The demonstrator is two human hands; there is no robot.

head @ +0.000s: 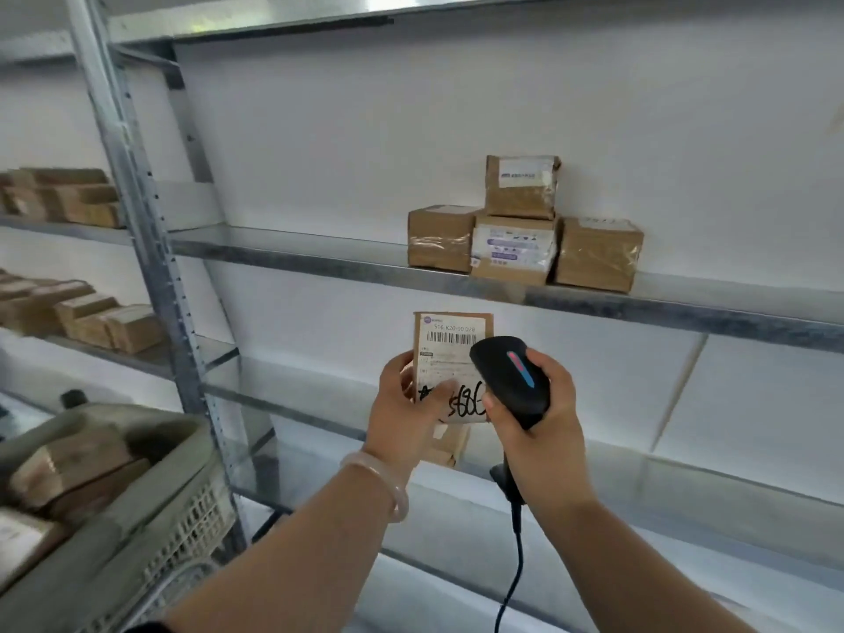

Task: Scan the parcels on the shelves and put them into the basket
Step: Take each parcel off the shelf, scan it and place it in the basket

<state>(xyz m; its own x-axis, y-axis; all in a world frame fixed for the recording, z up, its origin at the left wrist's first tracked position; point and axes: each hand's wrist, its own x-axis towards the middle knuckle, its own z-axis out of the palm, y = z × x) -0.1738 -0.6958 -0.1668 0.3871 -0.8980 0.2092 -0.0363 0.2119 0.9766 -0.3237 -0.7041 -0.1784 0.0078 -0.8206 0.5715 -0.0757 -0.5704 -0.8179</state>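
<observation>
Left hand (402,404) grips a labelled parcel (452,340), upright in the air below the front edge of the middle shelf (319,258). Right hand (543,422) is clamped round a black corded scanner (511,381), whose head is just beside the label. Basket (182,509), lower left, holds several brown parcels (73,468). Four boxes (516,239) sit at the middle shelf's front edge, one stacked on top.

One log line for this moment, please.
step: scanning | left grip: holds parcel | right grip: holds scanner at label | shelf: four boxes | basket: parcels inside

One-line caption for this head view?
Left hand holds a labelled parcel while right hand aims a scanner at it, four boxes stacked on the shelf above.
</observation>
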